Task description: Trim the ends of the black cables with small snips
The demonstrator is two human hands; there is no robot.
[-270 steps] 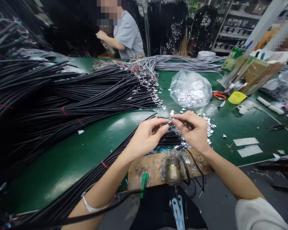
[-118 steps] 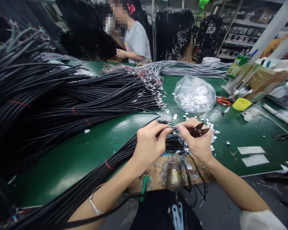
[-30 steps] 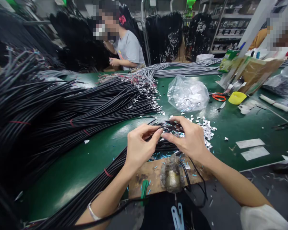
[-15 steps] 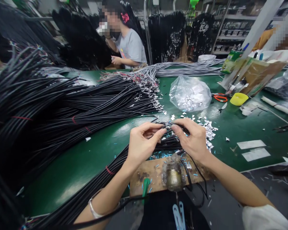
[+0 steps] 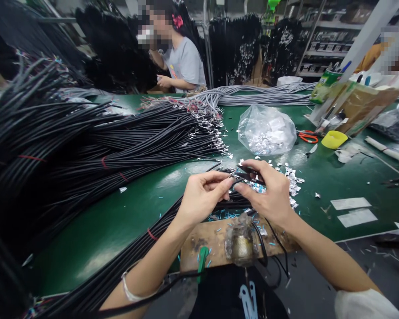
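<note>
Thin black cable (image 5: pixel 226 182), foil-tipped, between fingertips

both forearms are bare. the left hand (image 5: pixel 201 199) has a thin silver bangle (image 5: pixel 129 290) on its wrist. the right hand (image 5: pixel 272 195) has a white sleeve (image 5: pixel 365 305) at the upper arm. dark clothing covers the lap.

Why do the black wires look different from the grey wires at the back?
The black cables are dark and lie in a big spread pile on the left of the green table; the grey cables are pale and lie in a smaller swept bunch along the far edge. The black ones reach the left hand and right hand; the grey ones lie far from both. Both end in small shiny bits.
</note>
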